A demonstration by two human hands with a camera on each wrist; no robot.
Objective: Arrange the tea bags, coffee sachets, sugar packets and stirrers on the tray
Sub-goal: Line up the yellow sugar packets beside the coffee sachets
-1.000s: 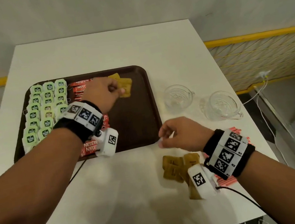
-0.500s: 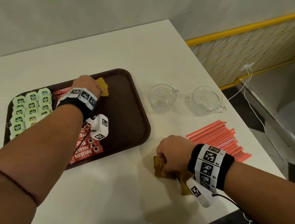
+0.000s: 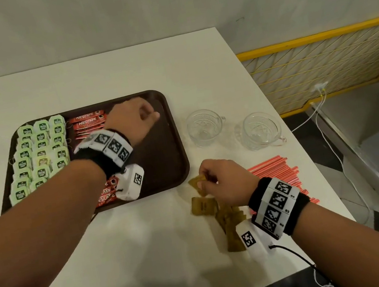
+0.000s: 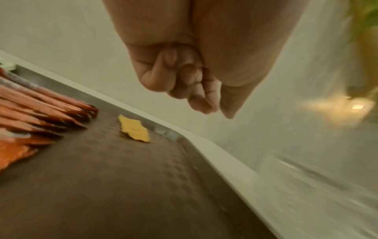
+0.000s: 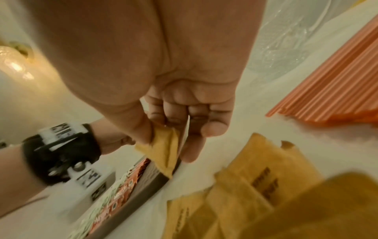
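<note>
The brown tray holds rows of green tea bags on its left and red coffee sachets in the middle. One yellow-brown sugar packet lies flat near the tray's far rim; in the head view my left hand hides it. That hand hovers above it with fingers curled, holding nothing. My right hand pinches sugar packets just off the tray's near right corner, above the loose pile of sugar packets on the table. Red stirrers lie right of it.
Two clear glass cups stand on the white table right of the tray. The table's right edge runs close behind the stirrers. A yellow mesh rail lies beyond. The tray's right half is bare.
My left hand has let go of the sugar packet on the tray and lifted off to the right. My right hand dipped to the pile and came up pinching sugar packets.
</note>
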